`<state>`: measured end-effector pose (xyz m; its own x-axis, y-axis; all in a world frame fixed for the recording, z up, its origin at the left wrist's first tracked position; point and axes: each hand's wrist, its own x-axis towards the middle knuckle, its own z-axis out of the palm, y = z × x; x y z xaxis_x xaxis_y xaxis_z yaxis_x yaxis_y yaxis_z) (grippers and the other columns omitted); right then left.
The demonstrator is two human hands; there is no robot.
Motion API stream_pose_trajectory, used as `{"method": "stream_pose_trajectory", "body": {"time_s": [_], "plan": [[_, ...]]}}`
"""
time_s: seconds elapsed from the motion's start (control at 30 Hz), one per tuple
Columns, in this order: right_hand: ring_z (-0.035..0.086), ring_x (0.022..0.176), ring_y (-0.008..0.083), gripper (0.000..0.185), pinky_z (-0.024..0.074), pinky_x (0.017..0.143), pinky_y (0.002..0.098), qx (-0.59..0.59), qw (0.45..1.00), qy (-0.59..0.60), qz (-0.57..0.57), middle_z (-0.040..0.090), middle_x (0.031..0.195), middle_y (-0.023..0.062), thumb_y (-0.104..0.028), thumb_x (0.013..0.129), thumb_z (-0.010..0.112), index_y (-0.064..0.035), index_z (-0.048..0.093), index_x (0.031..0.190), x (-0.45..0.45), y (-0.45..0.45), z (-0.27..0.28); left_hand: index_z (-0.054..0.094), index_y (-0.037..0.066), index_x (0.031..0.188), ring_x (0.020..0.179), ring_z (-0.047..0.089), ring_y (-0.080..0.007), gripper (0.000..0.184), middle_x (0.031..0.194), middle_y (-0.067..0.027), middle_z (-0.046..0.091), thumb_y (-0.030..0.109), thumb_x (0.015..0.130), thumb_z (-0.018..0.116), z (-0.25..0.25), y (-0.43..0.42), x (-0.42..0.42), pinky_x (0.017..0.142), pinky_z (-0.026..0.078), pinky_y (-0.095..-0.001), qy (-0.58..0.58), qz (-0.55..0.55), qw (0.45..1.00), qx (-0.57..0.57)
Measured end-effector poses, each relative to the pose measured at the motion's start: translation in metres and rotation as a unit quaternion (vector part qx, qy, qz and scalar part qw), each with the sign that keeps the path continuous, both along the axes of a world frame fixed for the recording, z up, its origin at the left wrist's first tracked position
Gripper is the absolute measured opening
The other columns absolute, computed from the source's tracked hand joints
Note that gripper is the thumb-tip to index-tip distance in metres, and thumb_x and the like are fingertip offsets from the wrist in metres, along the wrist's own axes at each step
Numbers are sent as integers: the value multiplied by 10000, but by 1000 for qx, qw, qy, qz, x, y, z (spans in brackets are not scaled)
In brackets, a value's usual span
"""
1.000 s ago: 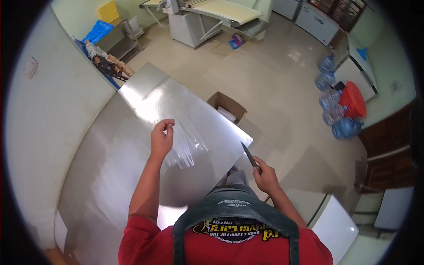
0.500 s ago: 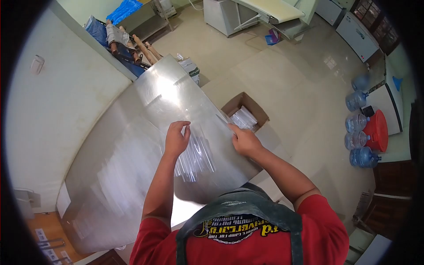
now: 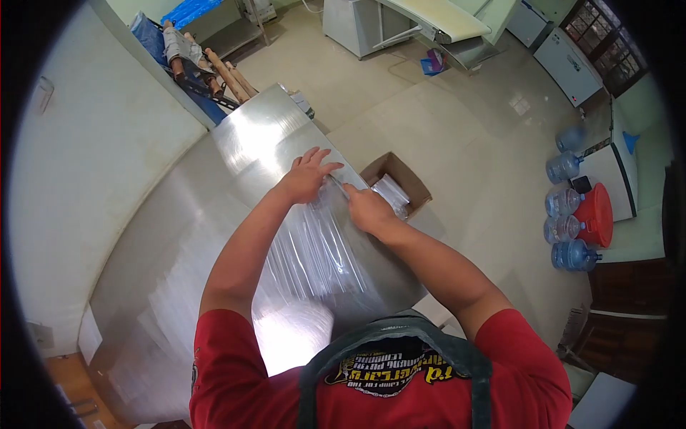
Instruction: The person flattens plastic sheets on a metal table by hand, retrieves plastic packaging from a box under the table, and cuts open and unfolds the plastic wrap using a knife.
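Clear plastic sleeves (image 3: pixel 314 247) lie in a flat layer on the shiny metal table (image 3: pixel 193 207). My left hand (image 3: pixel 307 179) rests on their far end, its fingers spread. Close to its right, my right hand (image 3: pixel 368 209) is wrapped round a knife (image 3: pixel 336 179), whose blade points toward the left hand over the far end of the sleeves. The knife's handle is hidden in my fist.
A cardboard box (image 3: pixel 420 196) with plastic packs stands on the floor beyond the table's right edge. Water bottles (image 3: pixel 562 229) and a red tub (image 3: pixel 600 214) are at the right. Wooden rollers (image 3: pixel 227 75) lie beyond the table's far corner.
The knife in my right hand has moved from beside the table to over the sleeves. My left hand has moved forward and right, and its fingers have spread on the plastic.
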<state>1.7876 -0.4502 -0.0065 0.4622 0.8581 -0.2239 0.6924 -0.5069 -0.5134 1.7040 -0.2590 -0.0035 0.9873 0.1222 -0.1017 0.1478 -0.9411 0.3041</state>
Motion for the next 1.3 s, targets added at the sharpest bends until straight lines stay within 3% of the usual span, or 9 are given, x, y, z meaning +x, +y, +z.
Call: {"method": "stream_pose_trajectory", "body": {"time_s": [0.17, 0.3, 0.37, 0.53, 0.6, 0.83, 1.13, 1.3], "plan": [[654, 927, 425, 427, 528, 807, 508, -39, 999, -25, 8, 658, 974, 282, -74, 889, 450, -52, 507, 1312, 1, 12, -2, 498, 358, 1367, 1439, 208, -360, 577, 1539, -87, 282, 221, 836, 676, -14, 7, 9, 1107, 280, -561, 12, -66, 997, 46], [656, 914, 424, 433, 537, 780, 501, -45, 998, -39, 17, 661, 944, 275, -80, 886, 455, -52, 503, 1315, 2, 15, 3, 482, 395, 1379, 1443, 195, -370, 590, 1556, -81, 256, 261, 839, 675, -29, 14, 13, 1101, 274, -582, 11, -85, 995, 59], [658, 910, 422, 430, 539, 779, 503, -61, 997, -41, 9, 663, 940, 269, -76, 890, 450, -51, 500, 1316, -3, 15, 12, 460, 407, 1400, 1457, 158, -366, 569, 1573, -96, 230, 301, 873, 647, -18, 11, 11, 1125, 223, -567, 68, -47, 994, 77], [662, 913, 417, 435, 544, 781, 505, -86, 996, -36, 7, 662, 958, 266, -75, 908, 436, -71, 486, 1339, -10, 5, 20, 433, 429, 1406, 1457, 144, -386, 616, 1577, -85, 217, 294, 852, 665, -28, 15, 12, 1111, 235, -609, 76, -57, 991, 89], [671, 924, 409, 384, 544, 793, 495, -102, 994, -42, 14, 665, 965, 273, -83, 933, 405, 1, 499, 1296, -15, -4, 36, 418, 434, 1414, 1461, 131, -388, 631, 1582, -85, 208, 291, 853, 668, -27, 13, 14, 1115, 226, -611, 85, -63, 990, 96], [669, 909, 417, 388, 542, 783, 500, -108, 994, -35, -3, 664, 940, 276, -88, 940, 396, 4, 490, 1305, -25, -38, 31, 344, 468, 1449, 1477, 72, -381, 723, 1606, -85, 148, 280, 843, 691, -10, 5, 19, 1136, 182, -616, 150, -44, 982, 105], [665, 827, 409, 503, 533, 725, 501, -128, 992, -21, -8, 660, 855, 256, -53, 891, 449, -46, 429, 1393, -51, -147, 34, 311, 468, 1462, 1481, 56, -376, 808, 1609, -93, 134, 239, 810, 729, -9, 2, 23, 1138, 173, -617, 162, -42, 980, 104], [664, 782, 394, 523, 537, 683, 480, -207, 978, -16, 5, 653, 812, 223, -58, 894, 434, -92, 411, 1415, -74, -216, 55, 289, 429, 1485, 1480, 65, -375, 790, 1609, -100, 128, 249, 840, 708, -1, -6, 25, 1126, 195, -612, 184, -43, 974, 122]]}}
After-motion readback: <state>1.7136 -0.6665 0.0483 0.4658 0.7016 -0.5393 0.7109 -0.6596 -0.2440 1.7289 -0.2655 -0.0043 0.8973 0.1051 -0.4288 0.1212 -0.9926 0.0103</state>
